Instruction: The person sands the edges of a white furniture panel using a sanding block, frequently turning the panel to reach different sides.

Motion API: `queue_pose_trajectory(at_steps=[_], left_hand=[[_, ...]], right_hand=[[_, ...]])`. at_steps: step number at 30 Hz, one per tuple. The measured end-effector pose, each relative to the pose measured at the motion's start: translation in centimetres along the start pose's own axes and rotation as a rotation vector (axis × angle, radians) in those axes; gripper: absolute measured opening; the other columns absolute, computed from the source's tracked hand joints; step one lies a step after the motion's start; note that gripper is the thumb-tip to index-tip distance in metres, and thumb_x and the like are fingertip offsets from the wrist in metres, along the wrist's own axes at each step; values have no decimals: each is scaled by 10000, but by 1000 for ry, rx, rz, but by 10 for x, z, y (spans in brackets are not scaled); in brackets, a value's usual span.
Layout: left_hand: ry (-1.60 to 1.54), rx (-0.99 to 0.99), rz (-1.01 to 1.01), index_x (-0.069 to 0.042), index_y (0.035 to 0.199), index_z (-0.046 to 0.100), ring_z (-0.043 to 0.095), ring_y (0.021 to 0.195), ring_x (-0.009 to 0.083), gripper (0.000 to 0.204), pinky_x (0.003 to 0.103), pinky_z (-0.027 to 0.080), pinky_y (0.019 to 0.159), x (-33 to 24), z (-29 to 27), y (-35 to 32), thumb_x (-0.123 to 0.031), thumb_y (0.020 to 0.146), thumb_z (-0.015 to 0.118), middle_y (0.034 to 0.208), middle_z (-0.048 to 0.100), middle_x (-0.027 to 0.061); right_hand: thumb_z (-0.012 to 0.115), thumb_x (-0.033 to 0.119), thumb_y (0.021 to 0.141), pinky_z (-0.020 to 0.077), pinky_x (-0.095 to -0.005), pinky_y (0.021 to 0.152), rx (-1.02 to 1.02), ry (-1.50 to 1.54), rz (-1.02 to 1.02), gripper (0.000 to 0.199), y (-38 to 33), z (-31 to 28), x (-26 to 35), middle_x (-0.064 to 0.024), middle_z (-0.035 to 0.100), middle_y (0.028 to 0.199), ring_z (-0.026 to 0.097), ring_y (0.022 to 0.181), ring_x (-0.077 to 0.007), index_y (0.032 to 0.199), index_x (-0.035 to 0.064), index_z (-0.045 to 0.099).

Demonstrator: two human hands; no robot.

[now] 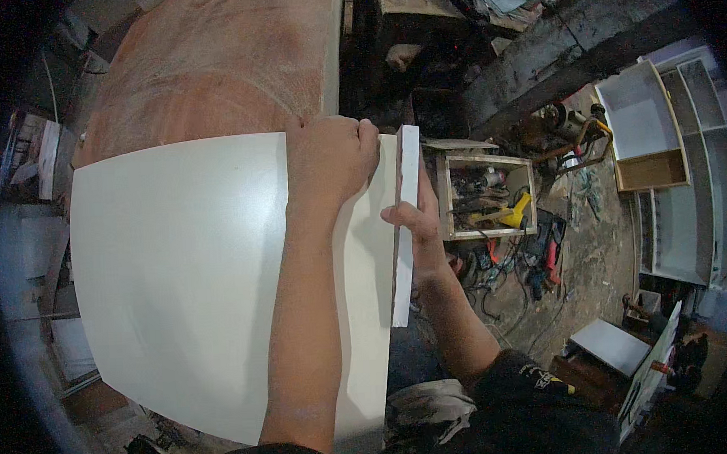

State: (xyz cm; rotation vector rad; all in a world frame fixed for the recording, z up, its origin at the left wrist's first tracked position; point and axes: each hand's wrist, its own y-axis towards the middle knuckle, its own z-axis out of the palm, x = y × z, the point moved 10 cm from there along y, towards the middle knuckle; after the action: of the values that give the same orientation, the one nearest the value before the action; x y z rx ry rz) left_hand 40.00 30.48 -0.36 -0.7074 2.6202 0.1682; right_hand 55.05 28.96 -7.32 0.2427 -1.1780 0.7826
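A large white panel [179, 276] lies flat in front of me, its far part over a reddish-brown tabletop [210, 63]. My left forearm crosses the panel. My left hand [334, 155] is closed in a fist near the far right corner of the panel; whatever is inside its fingers, if anything, is hidden. A narrow white strip of board [407, 176] stands along the panel's right edge, roughly lined up with it. My right hand [420, 224] grips this strip from the right, thumb over its near face and the other fingers hidden behind it.
Right of the strip, a wooden box [447, 199] holds tools and a yellow tool [517, 212]. Cables and tools litter the floor [576, 258]. White cabinet frames [696, 229] stand at the far right. A grey beam [567, 48] crosses the upper right.
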Motion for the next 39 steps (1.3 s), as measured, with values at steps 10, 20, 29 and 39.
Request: queue_pose_trajectory(at_steps=[10,20,29,39], left_hand=[[35,-104,67,-2,752,728,651,811,373,502,553,372,1022,4,-7,19,-283,998,393,786,683,211],[87,11,33,12,795,734,653,829,388,504,565,378,1002,-1,-5,15,-311,1006,410,821,692,222],[0,-128,92,5,813,738,671,795,430,494,505,491,790,3,-7,18,-366,993,468,817,686,250],[-40,-46,45,8,773,723,668,785,379,499,536,435,924,0,-10,22,-304,1005,410,786,678,224]], right_hand=[[702,292,645,177,-408,1229,-37,-187,-27,1177,-11,10,17,-191,244,1634,251,1506,-289,1608,5,89],[640,130,629,135,-351,1236,-34,-163,-46,1135,-64,11,-11,-156,200,1659,205,1522,-231,1617,33,91],[677,244,650,159,-384,1232,-64,-203,-112,1137,-43,3,-12,-176,248,1634,234,1517,-271,1610,14,114],[700,252,640,220,-361,1211,-73,-66,-20,1142,25,8,28,-184,313,1600,327,1466,-259,1615,44,143]])
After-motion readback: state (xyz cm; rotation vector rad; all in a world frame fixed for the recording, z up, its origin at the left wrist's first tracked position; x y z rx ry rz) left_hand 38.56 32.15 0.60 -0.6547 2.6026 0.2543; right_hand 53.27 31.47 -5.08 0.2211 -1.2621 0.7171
